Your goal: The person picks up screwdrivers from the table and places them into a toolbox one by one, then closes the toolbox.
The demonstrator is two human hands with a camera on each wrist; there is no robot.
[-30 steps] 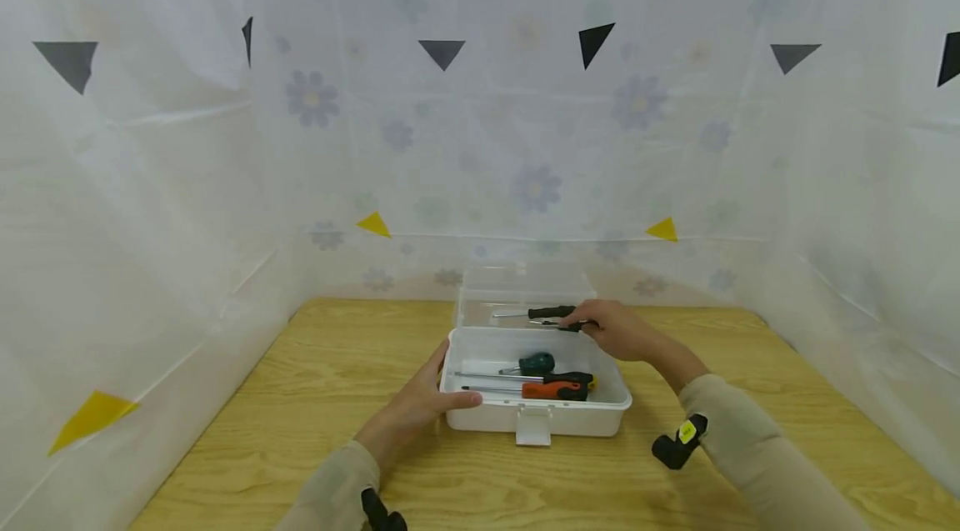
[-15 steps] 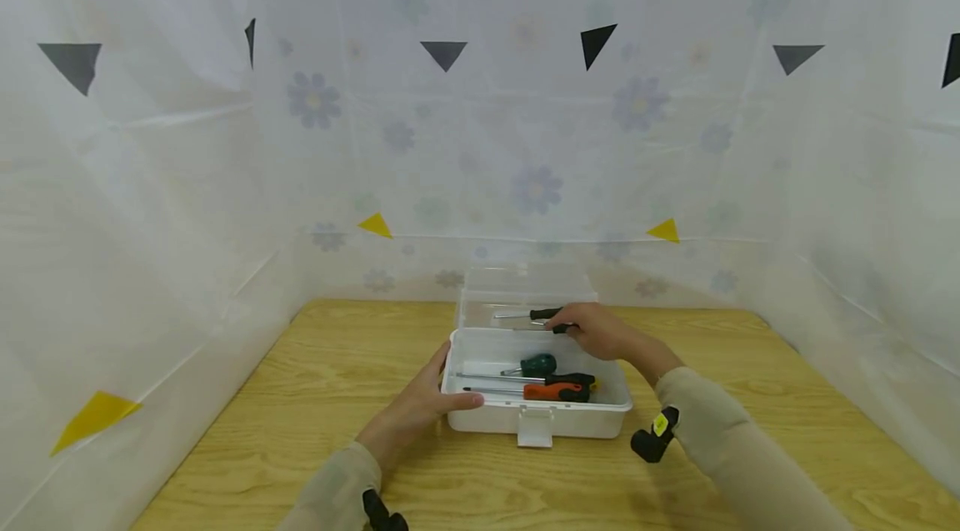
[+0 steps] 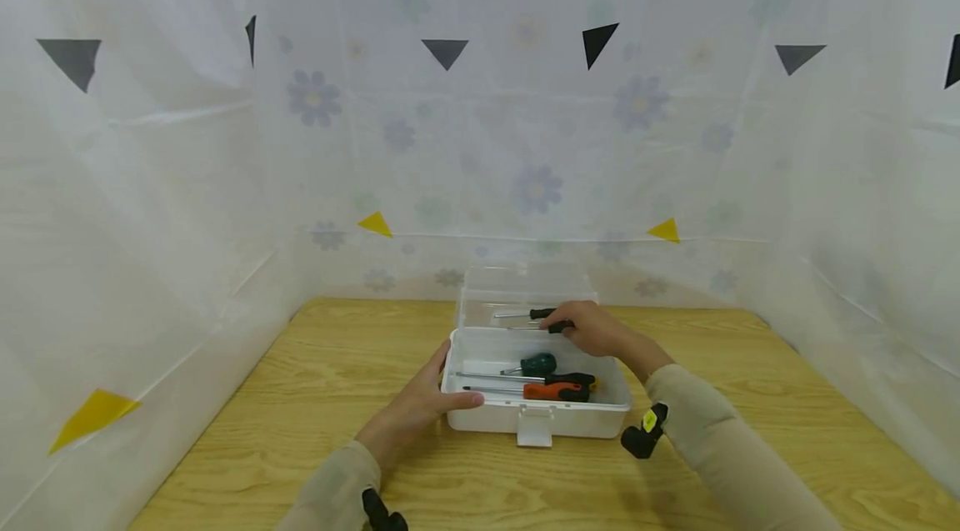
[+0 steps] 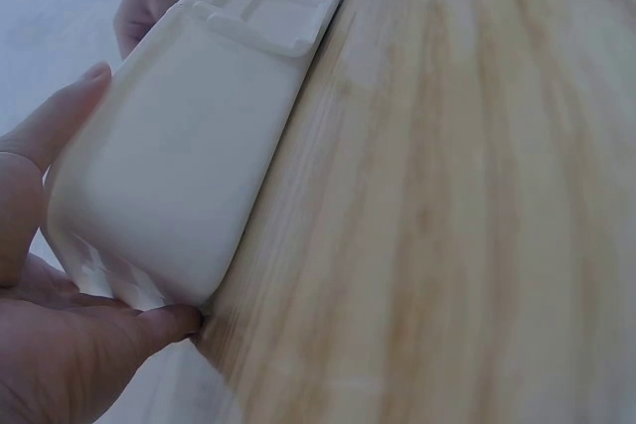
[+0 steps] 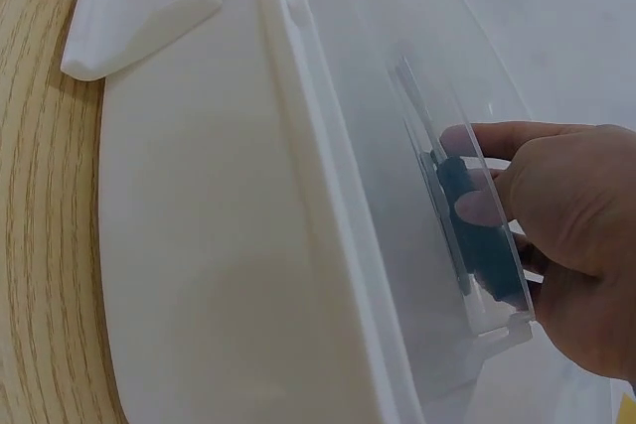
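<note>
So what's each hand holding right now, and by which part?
The right hand grips a black-handled screwdriver by its handle, over the box's back edge. The left hand holds the white box at its front left corner.

White box [image 3: 570, 418] on pale wood-grain table [image 3: 750, 398]; orange-and-black and green-handled screwdrivers [image 3: 555, 390] inside; curtain [image 3: 525, 139] faintly flowered.
</note>
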